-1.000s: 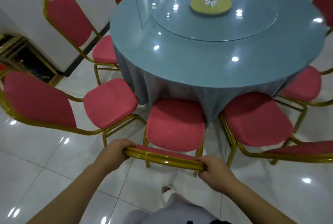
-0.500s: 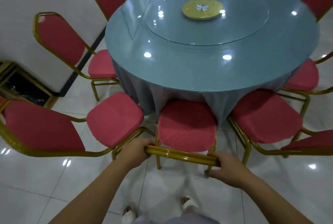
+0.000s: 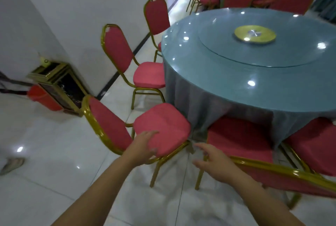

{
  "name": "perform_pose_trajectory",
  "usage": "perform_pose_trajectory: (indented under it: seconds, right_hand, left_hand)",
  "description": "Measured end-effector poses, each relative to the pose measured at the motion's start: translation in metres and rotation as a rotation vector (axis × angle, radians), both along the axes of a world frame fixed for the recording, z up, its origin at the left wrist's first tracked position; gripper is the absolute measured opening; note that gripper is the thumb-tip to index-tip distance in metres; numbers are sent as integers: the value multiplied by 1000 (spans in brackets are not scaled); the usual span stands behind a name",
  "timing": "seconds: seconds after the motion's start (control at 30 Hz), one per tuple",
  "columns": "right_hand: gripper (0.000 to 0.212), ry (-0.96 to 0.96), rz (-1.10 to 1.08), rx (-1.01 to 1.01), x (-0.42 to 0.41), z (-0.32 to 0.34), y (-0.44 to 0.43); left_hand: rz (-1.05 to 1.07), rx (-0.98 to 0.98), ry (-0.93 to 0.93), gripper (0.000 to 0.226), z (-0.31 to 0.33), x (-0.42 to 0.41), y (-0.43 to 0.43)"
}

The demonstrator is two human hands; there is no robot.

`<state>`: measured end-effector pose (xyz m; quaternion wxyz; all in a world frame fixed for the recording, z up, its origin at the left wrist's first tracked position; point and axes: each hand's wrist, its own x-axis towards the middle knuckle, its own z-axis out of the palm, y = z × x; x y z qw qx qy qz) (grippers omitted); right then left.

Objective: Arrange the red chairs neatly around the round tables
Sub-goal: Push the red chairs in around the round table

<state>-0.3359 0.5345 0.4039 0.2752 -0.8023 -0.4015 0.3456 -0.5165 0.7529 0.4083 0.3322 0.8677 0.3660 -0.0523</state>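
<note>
Our open, empty left hand and right hand hover by five red chairs ringing the tabletop.

No legible text, labels, numbers or signs anywhere. Pale gold marks on the dark cabinet front panel, too blurred to read as characters.

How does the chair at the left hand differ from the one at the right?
The left chair has its seat outside the tablecloth; the right chair has its seat front tucked under. The left chair stands askew to the table; the right chair faces it squarely. The left hand is at the left chair's seat; the right hand hovers open by the right chair's back. Both: red padding, gold frames.
</note>
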Motion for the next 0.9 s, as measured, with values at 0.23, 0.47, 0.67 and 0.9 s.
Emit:
perform_pose_trajectory:
  seconds: [0.23,0.47,0.67,0.9]
  right_hand:
    - [73,106,135,-1,-110,-9,139]
    - [78,197,225,-16,-168,-9,274]
    - [76,260,182,-78,-196,-29,383]
    - [84,101,143,-251,-203,-41,453]
  left_hand:
    - [281,139,-77,54,29,-137,111]
    - [297,126,20,74,17,-182,214]
    - [206,170,183,94,-17,-168,326]
    - [-77,270,293,88,-41,-134,439]
